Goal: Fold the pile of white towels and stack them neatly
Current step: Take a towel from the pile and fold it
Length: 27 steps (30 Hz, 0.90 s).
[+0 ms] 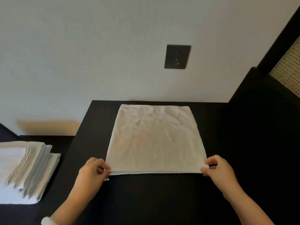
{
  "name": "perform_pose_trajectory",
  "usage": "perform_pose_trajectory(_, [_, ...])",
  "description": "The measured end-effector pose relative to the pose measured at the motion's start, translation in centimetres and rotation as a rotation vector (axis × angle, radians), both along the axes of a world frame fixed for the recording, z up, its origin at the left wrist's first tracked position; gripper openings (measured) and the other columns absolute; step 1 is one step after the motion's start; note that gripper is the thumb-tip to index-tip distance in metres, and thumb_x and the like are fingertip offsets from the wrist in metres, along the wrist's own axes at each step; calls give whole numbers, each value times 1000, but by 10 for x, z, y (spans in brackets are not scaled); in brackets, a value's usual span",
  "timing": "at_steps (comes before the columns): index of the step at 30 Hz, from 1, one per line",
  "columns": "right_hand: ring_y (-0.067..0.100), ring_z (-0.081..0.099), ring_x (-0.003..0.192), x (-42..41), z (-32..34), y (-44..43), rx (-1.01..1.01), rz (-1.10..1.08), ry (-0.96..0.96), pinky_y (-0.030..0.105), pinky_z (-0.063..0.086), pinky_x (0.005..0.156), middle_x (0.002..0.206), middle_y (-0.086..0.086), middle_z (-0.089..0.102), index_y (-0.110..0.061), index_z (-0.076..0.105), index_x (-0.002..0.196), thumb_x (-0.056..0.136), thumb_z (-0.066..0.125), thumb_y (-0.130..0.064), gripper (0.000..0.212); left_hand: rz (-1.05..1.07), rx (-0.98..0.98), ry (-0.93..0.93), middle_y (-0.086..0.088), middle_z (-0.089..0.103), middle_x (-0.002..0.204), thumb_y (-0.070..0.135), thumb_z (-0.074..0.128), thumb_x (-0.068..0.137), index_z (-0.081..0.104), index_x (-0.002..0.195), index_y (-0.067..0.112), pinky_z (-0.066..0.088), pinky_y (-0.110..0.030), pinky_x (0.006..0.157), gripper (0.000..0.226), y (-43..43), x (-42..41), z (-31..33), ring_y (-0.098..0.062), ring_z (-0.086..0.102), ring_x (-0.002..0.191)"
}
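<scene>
In the head view, a wrinkled white cloth towel lies flat in the middle of the black table, its far edge near the wall. The left hand pinches its near left corner and the right hand pinches its near right corner, thumbs on top of the hem. The cloth looks light, soft and limp, so it would likely sag if lifted mid-span and is best held at the corners; a stack of folded white towels sits well apart at the left.
</scene>
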State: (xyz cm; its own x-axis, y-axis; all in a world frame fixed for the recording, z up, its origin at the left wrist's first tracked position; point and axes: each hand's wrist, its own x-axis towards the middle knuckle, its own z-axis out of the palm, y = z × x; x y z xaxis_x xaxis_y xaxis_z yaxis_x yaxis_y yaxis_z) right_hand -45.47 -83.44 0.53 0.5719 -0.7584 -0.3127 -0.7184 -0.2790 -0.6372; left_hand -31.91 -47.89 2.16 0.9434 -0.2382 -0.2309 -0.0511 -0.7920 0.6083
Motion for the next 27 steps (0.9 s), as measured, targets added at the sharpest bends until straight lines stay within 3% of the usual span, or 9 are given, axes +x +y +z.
perform_pose_trajectory(3, [7, 54, 89, -2, 8, 5, -120, 92, 105, 20, 47, 69, 119, -2, 45, -26, 54, 95, 82, 78, -15, 30, -68, 110, 92, 9, 50, 106, 3, 67, 87, 66, 82, 28, 43, -13, 72, 26, 5, 1, 5, -8, 61, 90])
perform_pose_trajectory(6, [8, 43, 115, 7, 20, 14, -325, 264, 78, 24, 44, 91, 119, -12, 38, -30, 54, 100, 86, 74, -23, 25, -189, 143, -99, 14, 42, 114, -1, 63, 85, 65, 93, 31, 40, -17, 91, 33, -6, 4, 15, -5, 46, 109])
perform_pose_trajectory(9, [-3, 45, 102, 24, 30, 31, -217, 633, -4, 13, 37, 84, 107, -21, 43, -35, 57, 95, 88, 70, -23, 19, -466, 100, -179, 17, 44, 117, 22, 69, 89, 62, 111, 32, 37, -20, 102, 25, -34, 1, 24, 1, 41, 112])
perform_pose_trajectory(12, [-5, 47, 100, 34, 28, 46, -179, 898, 41, 15, 41, 88, 104, -22, 47, -38, 58, 96, 90, 67, -26, 17, -594, 130, -108, 16, 49, 114, 29, 67, 91, 62, 112, 33, 43, -22, 98, 22, -52, 4, 19, -1, 47, 108])
perform_pose_trajectory(15, [-4, 46, 102, 35, 22, 49, -226, 935, 9, 20, 43, 96, 104, -23, 46, -37, 57, 98, 93, 64, -28, 13, -614, 108, -115, 17, 51, 107, 28, 63, 93, 64, 105, 32, 46, -21, 93, 12, -51, 9, 11, 1, 49, 100])
perform_pose_trajectory(20, [-8, 39, 109, 28, 25, 45, -285, 1049, 34, 13, 38, 97, 111, -28, 40, -44, 49, 103, 95, 60, -38, 15, -700, 93, -154, 20, 48, 109, 36, 57, 96, 62, 108, 33, 44, -16, 91, 13, -40, 12, 7, 3, 46, 100])
perform_pose_trajectory(24, [-6, 41, 106, 29, 30, 44, -305, 1089, 53, 12, 40, 93, 110, -26, 42, -40, 54, 96, 98, 57, -37, 5, -757, 131, -204, 18, 49, 108, 36, 53, 98, 60, 103, 32, 43, -20, 91, 10, -34, 14, 4, 1, 45, 101])
perform_pose_trajectory(27, [-6, 43, 102, 32, 28, 43, -307, 1098, 38, 13, 41, 93, 106, -25, 43, -42, 50, 89, 99, 55, -35, 13, -758, 137, -195, 16, 51, 106, 33, 49, 100, 62, 102, 29, 43, -19, 91, 13, -34, 18, 3, -1, 46, 99])
